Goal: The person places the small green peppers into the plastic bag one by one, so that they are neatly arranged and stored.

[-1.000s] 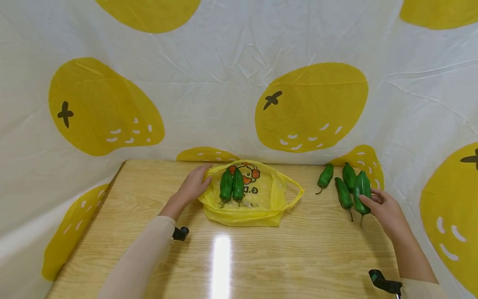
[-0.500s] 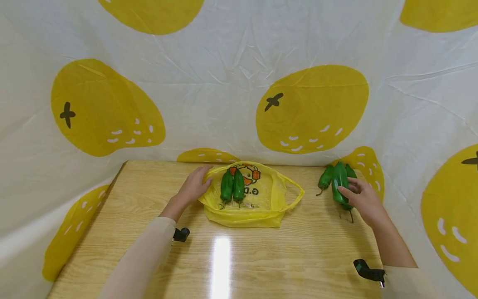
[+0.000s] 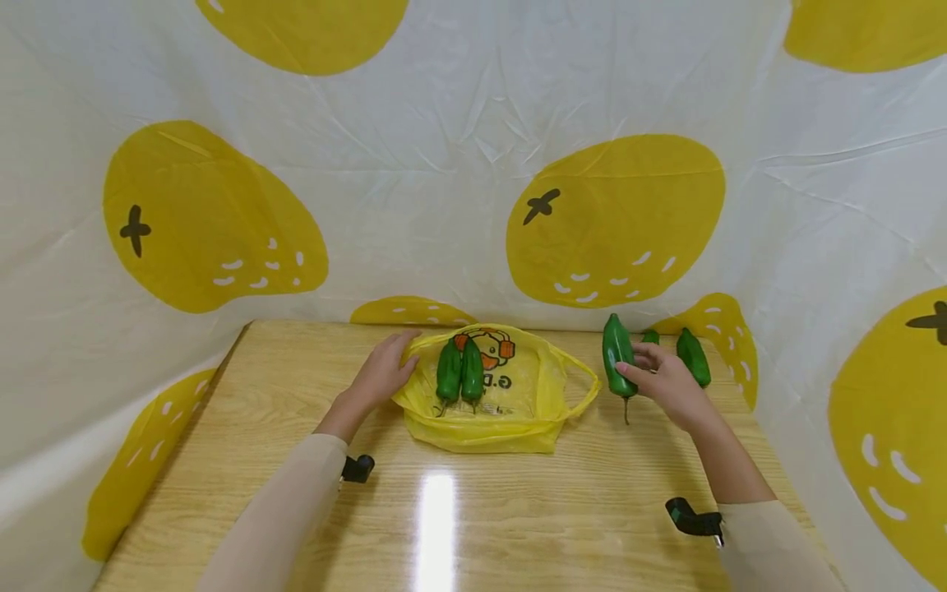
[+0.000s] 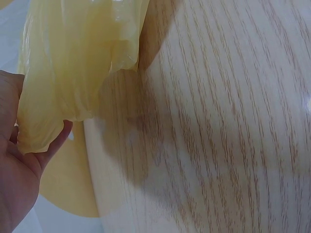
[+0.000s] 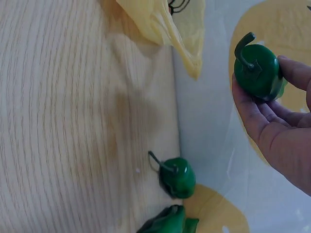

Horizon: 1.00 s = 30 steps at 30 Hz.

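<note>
My right hand [image 3: 669,386] holds a glossy green pepper [image 3: 616,353] between thumb and fingers, stem end toward me. In the right wrist view that held pepper [image 5: 257,73] shows its curved stem, with the fingers [image 5: 267,114] beneath it. A yellow plastic bag [image 3: 547,386] lies with its mouth facing up, a duck print visible inside. Its left rim is gripped by my left hand [image 3: 385,368]; in the left wrist view the film [image 4: 73,73] passes between thumb and fingers. Two green peppers [image 3: 471,374] lie side by side in the bag.
Loose peppers lie at the table's back right: one pepper [image 3: 692,358] shows fully, while another pepper [image 3: 651,336] is mostly behind my right hand. The wooden table [image 3: 547,518] ends at a white curtain [image 3: 414,230] printed with yellow fruit.
My right hand has carried the held pepper leftward, from the loose peppers toward the bag's right handle. My left hand has stayed at the bag's left rim.
</note>
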{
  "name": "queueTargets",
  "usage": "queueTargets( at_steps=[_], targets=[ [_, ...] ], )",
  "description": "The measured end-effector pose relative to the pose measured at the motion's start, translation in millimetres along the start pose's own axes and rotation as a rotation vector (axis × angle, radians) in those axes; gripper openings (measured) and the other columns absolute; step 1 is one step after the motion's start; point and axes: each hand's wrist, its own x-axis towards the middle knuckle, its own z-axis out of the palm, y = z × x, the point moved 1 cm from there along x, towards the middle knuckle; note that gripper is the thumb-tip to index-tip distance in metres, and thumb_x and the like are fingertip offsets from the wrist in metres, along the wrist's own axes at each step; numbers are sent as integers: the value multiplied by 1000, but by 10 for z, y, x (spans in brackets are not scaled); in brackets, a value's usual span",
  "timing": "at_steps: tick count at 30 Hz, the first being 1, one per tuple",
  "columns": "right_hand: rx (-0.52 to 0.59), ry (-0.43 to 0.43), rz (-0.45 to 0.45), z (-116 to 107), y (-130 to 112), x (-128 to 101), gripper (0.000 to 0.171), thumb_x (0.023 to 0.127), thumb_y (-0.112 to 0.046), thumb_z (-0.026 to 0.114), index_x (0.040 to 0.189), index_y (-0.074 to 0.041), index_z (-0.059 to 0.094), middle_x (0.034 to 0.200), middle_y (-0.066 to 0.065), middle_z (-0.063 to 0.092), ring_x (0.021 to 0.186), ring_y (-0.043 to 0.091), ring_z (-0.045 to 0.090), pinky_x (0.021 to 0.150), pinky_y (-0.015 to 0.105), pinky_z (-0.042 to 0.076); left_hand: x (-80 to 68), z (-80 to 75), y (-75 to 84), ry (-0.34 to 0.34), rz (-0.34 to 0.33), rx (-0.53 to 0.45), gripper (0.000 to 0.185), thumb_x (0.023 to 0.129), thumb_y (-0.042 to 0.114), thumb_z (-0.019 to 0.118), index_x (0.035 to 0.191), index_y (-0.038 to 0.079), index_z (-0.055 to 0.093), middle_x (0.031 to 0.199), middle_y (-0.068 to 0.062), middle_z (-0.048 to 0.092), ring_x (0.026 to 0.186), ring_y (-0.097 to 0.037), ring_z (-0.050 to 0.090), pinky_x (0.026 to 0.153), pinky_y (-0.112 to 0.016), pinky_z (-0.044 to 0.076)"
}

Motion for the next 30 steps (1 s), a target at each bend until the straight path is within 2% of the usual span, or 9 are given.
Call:
queueTargets(
  at_steps=[3, 10, 17, 20, 25, 30],
  targets=[
    [-31, -20, -1, 90, -70, 49, 73, 106, -36, 59, 157, 8, 30, 148, 35, 47, 122, 36, 63, 91, 34, 61, -1, -3, 6, -2, 0, -1, 51, 102, 12, 64, 150, 4, 50, 144, -21, 58, 134, -38, 56, 112, -54, 47],
    [-80, -66, -10, 269, -213, 176, 77, 106, -38, 59, 158, 9, 28, 149, 35, 45, 132, 47, 54, 98, 50, 57, 1, -9, 13, -11, 1, 3, 50, 103, 13, 64, 150, 4, 50, 143, -21, 58, 134, -38, 56, 112, -54, 47],
    [-159, -101, -28, 424, -299, 313, 72, 105, -38, 61, 157, 5, 35, 148, 34, 48, 133, 48, 53, 98, 51, 57, -23, -20, 25, -3, 3, 11, 50, 103, 12, 63, 150, 4, 50, 144, -22, 58, 135, -38, 55, 112, -54, 47],
    [-159, -120, -37, 491, -327, 377, 68, 106, -35, 61, 156, 3, 37, 148, 33, 49, 133, 47, 53, 98, 51, 56, -29, -22, 30, -8, 2, 7, 50, 103, 12, 63, 151, 4, 50, 145, -22, 57, 136, -39, 54, 112, -54, 47],
    [-140, -160, -53, 601, -400, 463, 59, 105, -28, 62, 154, 0, 44, 141, 29, 56, 120, 38, 63, 93, 48, 59, -21, -20, 35, -11, 14, 12, 51, 103, 12, 63, 151, 2, 49, 145, -23, 57, 136, -40, 54, 113, -55, 47],
    [-156, -174, -43, 700, -454, 546, 56, 104, -28, 65, 150, 0, 49, 134, 25, 60, 110, 29, 67, 90, 45, 61, 0, -18, 40, -5, 17, 25, 51, 103, 12, 63, 151, 1, 49, 144, -24, 58, 134, -40, 55, 112, -55, 47]
  ],
)
